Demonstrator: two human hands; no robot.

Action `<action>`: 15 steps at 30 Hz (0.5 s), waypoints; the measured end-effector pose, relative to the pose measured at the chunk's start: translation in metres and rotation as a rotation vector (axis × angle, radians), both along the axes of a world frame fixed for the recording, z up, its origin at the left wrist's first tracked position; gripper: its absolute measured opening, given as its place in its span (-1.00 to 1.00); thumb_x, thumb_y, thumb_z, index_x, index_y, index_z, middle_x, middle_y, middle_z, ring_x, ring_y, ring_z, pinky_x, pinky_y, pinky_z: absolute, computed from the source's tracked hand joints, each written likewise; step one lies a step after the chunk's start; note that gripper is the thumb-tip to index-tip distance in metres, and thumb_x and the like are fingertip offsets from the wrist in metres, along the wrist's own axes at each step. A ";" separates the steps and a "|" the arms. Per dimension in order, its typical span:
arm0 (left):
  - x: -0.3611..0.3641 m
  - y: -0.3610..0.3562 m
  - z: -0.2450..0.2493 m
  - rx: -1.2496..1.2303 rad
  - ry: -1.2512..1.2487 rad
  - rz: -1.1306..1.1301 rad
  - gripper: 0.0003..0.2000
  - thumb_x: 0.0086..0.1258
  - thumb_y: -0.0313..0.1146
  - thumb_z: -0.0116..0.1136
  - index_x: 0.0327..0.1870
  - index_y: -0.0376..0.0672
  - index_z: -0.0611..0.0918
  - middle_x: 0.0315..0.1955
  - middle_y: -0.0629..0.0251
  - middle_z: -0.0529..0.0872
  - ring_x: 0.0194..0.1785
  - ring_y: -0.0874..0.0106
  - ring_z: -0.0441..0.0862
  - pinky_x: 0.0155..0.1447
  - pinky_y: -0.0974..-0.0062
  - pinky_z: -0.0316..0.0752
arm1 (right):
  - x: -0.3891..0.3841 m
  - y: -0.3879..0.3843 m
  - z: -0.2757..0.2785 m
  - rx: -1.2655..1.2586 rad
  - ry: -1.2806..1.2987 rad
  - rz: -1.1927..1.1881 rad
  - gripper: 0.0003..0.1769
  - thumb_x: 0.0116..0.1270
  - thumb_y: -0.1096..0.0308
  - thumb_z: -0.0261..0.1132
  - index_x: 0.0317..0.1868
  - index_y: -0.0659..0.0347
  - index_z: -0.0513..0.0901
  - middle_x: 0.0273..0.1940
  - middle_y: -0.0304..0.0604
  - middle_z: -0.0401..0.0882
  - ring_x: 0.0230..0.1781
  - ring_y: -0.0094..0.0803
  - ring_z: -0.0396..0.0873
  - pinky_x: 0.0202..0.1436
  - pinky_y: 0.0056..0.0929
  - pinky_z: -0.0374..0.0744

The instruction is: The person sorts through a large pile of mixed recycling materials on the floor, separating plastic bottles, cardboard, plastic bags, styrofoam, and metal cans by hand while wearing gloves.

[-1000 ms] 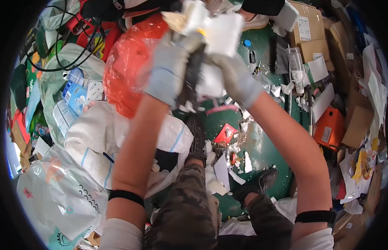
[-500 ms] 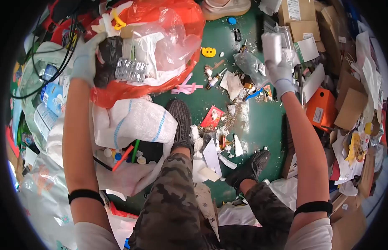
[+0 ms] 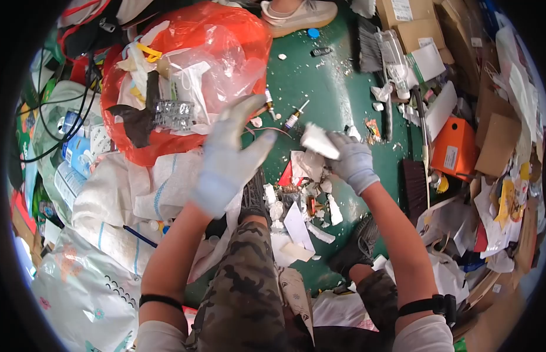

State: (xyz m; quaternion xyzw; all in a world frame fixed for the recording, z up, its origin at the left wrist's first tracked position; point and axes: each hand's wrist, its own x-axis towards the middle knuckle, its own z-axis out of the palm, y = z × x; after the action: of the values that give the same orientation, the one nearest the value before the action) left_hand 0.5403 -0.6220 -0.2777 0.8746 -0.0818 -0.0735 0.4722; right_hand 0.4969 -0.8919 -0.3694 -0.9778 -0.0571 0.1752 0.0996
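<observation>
Left hand (image 3: 226,158): gloved, grip released, fingers spread, holding nothing. It hovers just below the lower right edge of the orange bag (image 3: 238,35), above the white sack (image 3: 161,182) that lies under the bag.

White scrap (image 3: 317,141): right of the orange bag and apart from it, raised over the green floor (image 3: 326,82). Its long axis runs from upper left to lower right, with the free end towards the bag.

Right hand (image 3: 355,164): gloved, grip clenched on the scrap's lower right end. This hand is farther from the bag than the left.

In the line from scrap to bag: a small vial (image 3: 296,115) and the left fingertips. A litter heap (image 3: 308,196) lies below the scrap. An orange box (image 3: 455,146) lies far right of the bag
</observation>
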 end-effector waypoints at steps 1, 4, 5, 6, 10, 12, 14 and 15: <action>0.009 -0.015 -0.031 0.005 0.083 -0.017 -0.43 0.23 -0.27 0.29 0.26 -0.23 0.43 0.20 0.06 0.48 0.25 0.27 0.46 0.31 0.32 0.35 | -0.014 -0.008 0.005 0.210 -0.097 -0.209 -0.41 0.06 0.28 0.34 0.18 0.03 0.51 0.06 -0.13 0.58 0.12 -0.18 0.53 0.15 -0.24 0.49; 0.036 -0.050 -0.078 0.266 0.059 -0.093 -0.30 0.17 -0.02 0.30 0.34 -0.05 0.38 0.32 -0.02 0.34 0.36 0.04 0.29 0.39 0.19 0.23 | -0.089 -0.036 -0.001 0.625 -0.266 -1.188 -0.59 0.13 0.42 0.28 0.02 0.34 0.53 -0.05 -0.01 0.60 -0.14 -0.28 0.60 -0.09 -0.37 0.56; 0.043 -0.060 -0.083 0.383 0.076 -0.110 -0.28 0.17 0.04 0.28 0.36 -0.01 0.36 0.35 -0.02 0.29 0.40 0.03 0.23 0.41 0.16 0.20 | -0.132 -0.031 0.000 0.835 -0.326 -1.496 -0.50 0.14 0.40 0.29 0.12 0.36 0.46 -0.03 -0.04 0.56 -0.11 -0.27 0.56 -0.04 -0.32 0.55; 0.050 -0.069 -0.088 0.499 0.090 -0.125 -0.26 0.17 0.10 0.25 0.38 0.02 0.34 0.37 -0.01 0.24 0.43 0.02 0.16 0.43 0.14 0.17 | -0.178 -0.015 0.005 0.886 -0.304 -1.722 -0.39 0.17 0.36 0.28 0.24 0.30 0.36 0.02 -0.07 0.51 -0.07 -0.24 0.54 0.02 -0.32 0.53; 0.070 -0.088 -0.126 0.679 0.170 -0.113 -0.22 0.19 0.26 0.14 0.42 0.13 0.29 0.46 0.08 0.09 0.51 0.02 -0.03 0.48 0.08 0.06 | -0.386 0.100 -0.032 0.995 0.047 -2.207 -0.45 0.24 0.35 0.20 0.26 0.10 0.35 0.05 -0.13 0.47 0.01 -0.17 0.50 0.15 -0.15 0.51; 0.066 -0.096 -0.139 0.679 0.290 -0.063 -0.23 0.19 0.29 0.10 0.42 0.19 0.30 0.47 0.10 0.06 0.51 0.00 -0.06 0.48 -0.01 0.00 | -0.386 0.140 -0.039 0.979 0.398 -2.692 -0.56 0.27 0.33 0.19 0.15 0.23 0.42 -0.04 -0.07 0.54 0.00 -0.12 0.52 0.15 -0.10 0.52; 0.044 -0.105 -0.127 0.712 0.261 -0.142 -0.25 0.19 0.30 0.09 0.40 0.22 0.32 0.47 0.10 0.06 0.51 0.00 -0.07 0.47 -0.09 -0.04 | -0.366 0.163 -0.054 0.785 0.156 -2.632 -0.52 0.20 0.36 0.20 0.14 0.30 0.39 -0.06 0.08 0.52 -0.18 -0.06 0.59 -0.07 -0.10 0.62; 0.030 -0.108 -0.119 0.728 0.244 -0.187 -0.26 0.19 0.31 0.08 0.40 0.24 0.33 0.47 0.10 0.06 0.51 0.00 -0.07 0.46 -0.13 -0.07 | -0.312 0.163 -0.035 0.511 0.102 -2.610 -0.47 0.17 0.36 0.20 0.17 0.30 0.33 -0.07 0.12 0.50 -0.26 -0.03 0.61 -0.22 -0.09 0.67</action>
State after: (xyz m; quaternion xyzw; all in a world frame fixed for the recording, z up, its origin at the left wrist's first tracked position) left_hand 0.5705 -0.7302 -0.3972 0.9585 -0.0730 -0.2438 0.1285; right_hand 0.1850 -0.7286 -0.4043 -0.2618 0.8888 -0.0275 0.3750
